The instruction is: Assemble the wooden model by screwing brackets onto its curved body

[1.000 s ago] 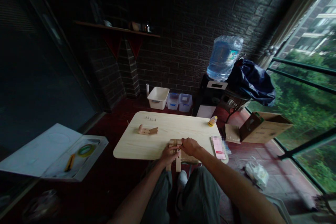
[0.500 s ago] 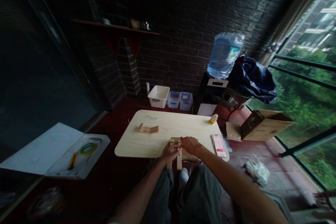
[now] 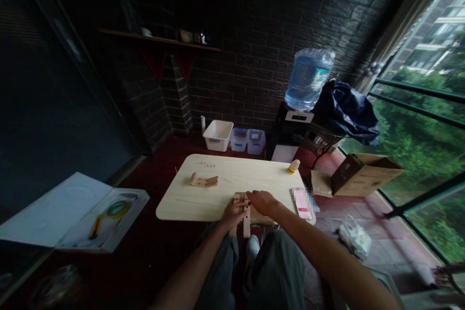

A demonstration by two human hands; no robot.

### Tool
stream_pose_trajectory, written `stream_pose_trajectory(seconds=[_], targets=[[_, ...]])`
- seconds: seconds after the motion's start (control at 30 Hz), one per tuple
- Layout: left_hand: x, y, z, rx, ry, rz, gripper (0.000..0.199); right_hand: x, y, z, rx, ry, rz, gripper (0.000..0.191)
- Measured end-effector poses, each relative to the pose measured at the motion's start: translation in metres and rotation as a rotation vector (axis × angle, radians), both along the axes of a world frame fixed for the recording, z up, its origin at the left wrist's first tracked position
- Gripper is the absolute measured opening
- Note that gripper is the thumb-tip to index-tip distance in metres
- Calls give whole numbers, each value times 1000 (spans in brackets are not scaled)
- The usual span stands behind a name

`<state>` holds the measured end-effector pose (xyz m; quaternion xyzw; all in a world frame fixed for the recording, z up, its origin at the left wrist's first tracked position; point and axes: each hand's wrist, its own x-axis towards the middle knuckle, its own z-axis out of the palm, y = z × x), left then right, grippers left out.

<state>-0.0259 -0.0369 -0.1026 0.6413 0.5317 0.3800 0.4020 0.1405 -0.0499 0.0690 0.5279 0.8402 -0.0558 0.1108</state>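
A wooden frame of joined light bars [image 3: 246,227] rests at the near edge of the pale table [image 3: 174,203], its bars jutting toward my knees. My left hand [image 3: 232,214] is wrapped round its left side, fingers across the bars. At its upper right, my right hand [image 3: 262,202] is closed in a pinch on a small tool with an orange-yellow bit showing at the fingertips; the rest of it is hidden. A curved wooden piece [image 3: 203,181] lies at the table's left, with several small screws [image 3: 207,164] behind it.
On the table's right are a yellow-capped bottle [image 3: 293,167] and a pink phone [image 3: 302,204]. An open white case [image 3: 105,223] sits at the left. Behind the table stand a white bin [image 3: 218,135] and clear bins [image 3: 256,141]; a cardboard box [image 3: 358,174] is at the right.
The whole view has shifted slightly. An orange-yellow bit now shows at my right fingertips. Both hands stay at the wooden frame.
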Motion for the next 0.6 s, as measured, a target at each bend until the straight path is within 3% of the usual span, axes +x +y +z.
stream_pose_trajectory(seconds=[0.1, 0.2, 0.37, 0.6], targets=[[0, 0, 1, -14, 35, 23, 30, 0, 3, -5, 29, -15, 87, 37], [0, -1, 6, -29, 39, 13, 30, 0, 6, -10, 11, -1, -37, 32], [-2, -1, 8, -24, 21, -22, 29, 2, 5, -8, -12, 17, -148, 44], [-1, 0, 4, -48, 26, -7, 31, -1, -4, 3, 4, 49, 6, 35]])
